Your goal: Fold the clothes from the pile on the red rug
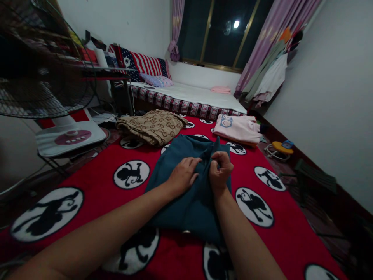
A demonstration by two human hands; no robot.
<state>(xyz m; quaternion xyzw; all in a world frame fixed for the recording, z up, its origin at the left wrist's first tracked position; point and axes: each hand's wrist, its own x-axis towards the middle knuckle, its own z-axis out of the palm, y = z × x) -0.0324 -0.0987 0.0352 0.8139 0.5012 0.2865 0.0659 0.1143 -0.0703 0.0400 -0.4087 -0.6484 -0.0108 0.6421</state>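
A dark teal garment [186, 208] lies folded on the red blanket in front of me. Its kind is unclear; a small shiny spot, perhaps a button, shows at the near edge. My right hand [220, 169] is closed on a raised, bunched fold of the cloth along its right side. Resting on the middle of the garment, my left hand [183, 175] has its fingers extended toward that fold, the thumb apart from them. The cloth is creased between the two hands, and the right fingertips are partly hidden in it.
The red blanket [97, 175] has monkey prints. Beyond the garment lie a brown patterned folded cloth [154, 126] and folded pink clothing [237, 130]. A fan [70, 132] stands at left, a yellow-topped stool [282, 147] at right, a bed [186, 93] behind.
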